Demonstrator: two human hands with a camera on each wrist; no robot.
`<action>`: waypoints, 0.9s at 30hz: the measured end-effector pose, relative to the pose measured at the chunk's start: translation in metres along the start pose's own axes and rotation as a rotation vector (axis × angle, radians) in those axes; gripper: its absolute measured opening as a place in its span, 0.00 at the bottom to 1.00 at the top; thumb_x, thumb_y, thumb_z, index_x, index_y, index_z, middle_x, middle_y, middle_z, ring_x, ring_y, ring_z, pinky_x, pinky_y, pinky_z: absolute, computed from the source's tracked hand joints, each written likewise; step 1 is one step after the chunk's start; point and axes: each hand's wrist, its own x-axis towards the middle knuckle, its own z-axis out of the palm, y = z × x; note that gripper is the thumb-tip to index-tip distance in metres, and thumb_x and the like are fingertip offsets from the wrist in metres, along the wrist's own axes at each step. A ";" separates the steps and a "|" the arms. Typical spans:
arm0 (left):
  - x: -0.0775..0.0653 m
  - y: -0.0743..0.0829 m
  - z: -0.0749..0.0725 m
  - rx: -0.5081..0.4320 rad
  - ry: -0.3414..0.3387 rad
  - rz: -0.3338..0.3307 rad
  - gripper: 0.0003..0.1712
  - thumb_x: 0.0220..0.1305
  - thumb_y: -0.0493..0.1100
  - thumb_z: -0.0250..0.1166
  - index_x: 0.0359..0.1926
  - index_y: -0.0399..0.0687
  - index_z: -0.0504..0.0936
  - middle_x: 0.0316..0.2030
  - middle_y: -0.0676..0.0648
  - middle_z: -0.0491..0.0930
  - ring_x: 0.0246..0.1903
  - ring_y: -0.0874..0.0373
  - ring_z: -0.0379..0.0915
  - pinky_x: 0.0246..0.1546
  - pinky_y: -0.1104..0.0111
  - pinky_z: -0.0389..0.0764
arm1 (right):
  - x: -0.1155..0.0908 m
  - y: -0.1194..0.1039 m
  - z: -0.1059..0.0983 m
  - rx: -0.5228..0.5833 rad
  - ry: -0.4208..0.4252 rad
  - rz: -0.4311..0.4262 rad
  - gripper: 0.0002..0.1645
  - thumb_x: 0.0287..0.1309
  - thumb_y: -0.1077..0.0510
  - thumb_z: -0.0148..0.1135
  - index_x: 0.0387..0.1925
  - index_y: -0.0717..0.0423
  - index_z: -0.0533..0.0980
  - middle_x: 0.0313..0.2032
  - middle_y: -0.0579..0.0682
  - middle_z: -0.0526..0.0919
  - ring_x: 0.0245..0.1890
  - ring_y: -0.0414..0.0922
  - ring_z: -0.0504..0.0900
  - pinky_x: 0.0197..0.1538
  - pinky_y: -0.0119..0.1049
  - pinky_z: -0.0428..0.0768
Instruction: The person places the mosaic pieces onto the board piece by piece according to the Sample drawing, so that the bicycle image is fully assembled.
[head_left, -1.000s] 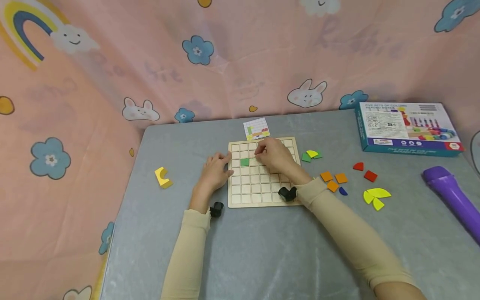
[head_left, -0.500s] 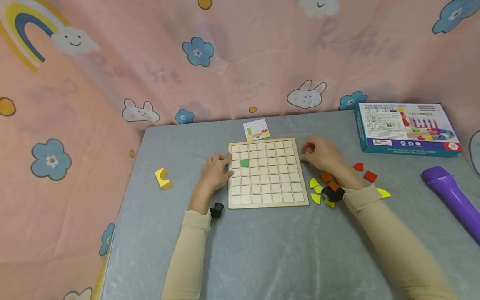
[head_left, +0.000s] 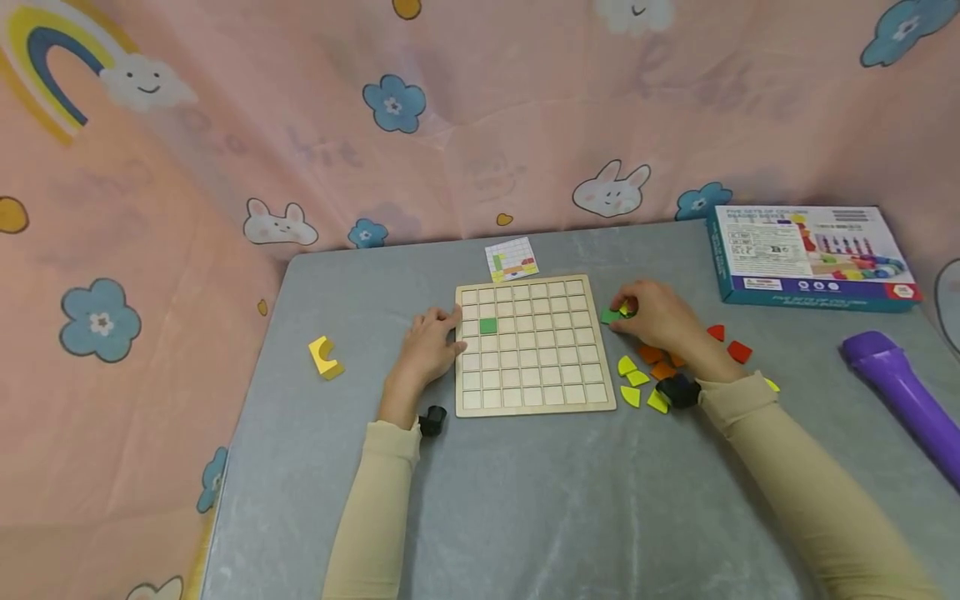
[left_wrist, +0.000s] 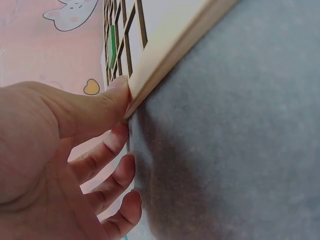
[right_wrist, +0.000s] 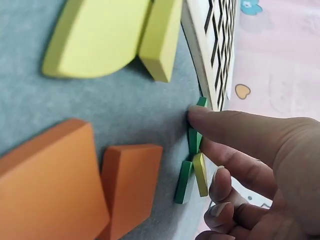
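A wooden grid board (head_left: 535,339) lies on the table, with one green square tile (head_left: 488,326) in a cell. Along its left edge my left hand (head_left: 426,348) rests, thumb on the rim and fingertips beside it. In the left wrist view, the thumb (left_wrist: 107,102) touches the board's edge, other fingers relaxed. Right of the board, my right hand (head_left: 660,321) pinches another green tile (head_left: 608,317) between thumb and index finger. The right wrist view shows the thumb (right_wrist: 215,122) over that tile; a second green piece (right_wrist: 185,182) and a yellow piece (right_wrist: 200,175) sit close by.
Several yellow pieces (head_left: 638,378), orange tiles (head_left: 649,354) and red pieces (head_left: 738,352) lie at the right. A pattern card (head_left: 512,259) sits behind the board. Further right are a box (head_left: 817,258) and a purple microphone (head_left: 900,400). A yellow arch-shaped block (head_left: 325,358) lies left.
My right hand has moved from over the board to the green and yellow pieces at its right, then taken hold of a green tile. The left hand has stayed at the board's edge.
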 end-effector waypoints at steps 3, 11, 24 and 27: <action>-0.001 0.000 0.000 0.003 -0.001 -0.001 0.40 0.79 0.47 0.63 0.84 0.53 0.58 0.74 0.38 0.66 0.70 0.39 0.61 0.72 0.44 0.64 | 0.001 -0.002 0.000 -0.005 -0.007 0.001 0.16 0.63 0.59 0.75 0.46 0.67 0.84 0.42 0.63 0.77 0.43 0.57 0.74 0.46 0.50 0.74; 0.000 0.000 0.000 0.000 0.002 0.001 0.40 0.79 0.47 0.63 0.84 0.54 0.58 0.74 0.39 0.66 0.69 0.39 0.61 0.71 0.45 0.65 | 0.004 -0.007 -0.001 -0.003 -0.013 0.029 0.19 0.62 0.58 0.73 0.47 0.71 0.83 0.44 0.65 0.77 0.44 0.58 0.74 0.48 0.51 0.75; -0.001 0.001 -0.001 -0.003 -0.003 -0.007 0.40 0.79 0.47 0.63 0.84 0.54 0.58 0.74 0.39 0.66 0.70 0.39 0.61 0.72 0.44 0.64 | 0.019 -0.051 0.012 -0.006 0.015 -0.050 0.18 0.60 0.54 0.76 0.44 0.64 0.85 0.34 0.55 0.75 0.35 0.50 0.72 0.39 0.42 0.69; -0.001 0.001 0.000 -0.001 0.001 -0.009 0.40 0.78 0.47 0.64 0.84 0.54 0.58 0.74 0.39 0.66 0.70 0.39 0.61 0.72 0.45 0.64 | 0.023 -0.064 0.022 0.020 -0.001 -0.095 0.16 0.60 0.55 0.76 0.44 0.64 0.85 0.36 0.56 0.75 0.36 0.50 0.73 0.40 0.43 0.69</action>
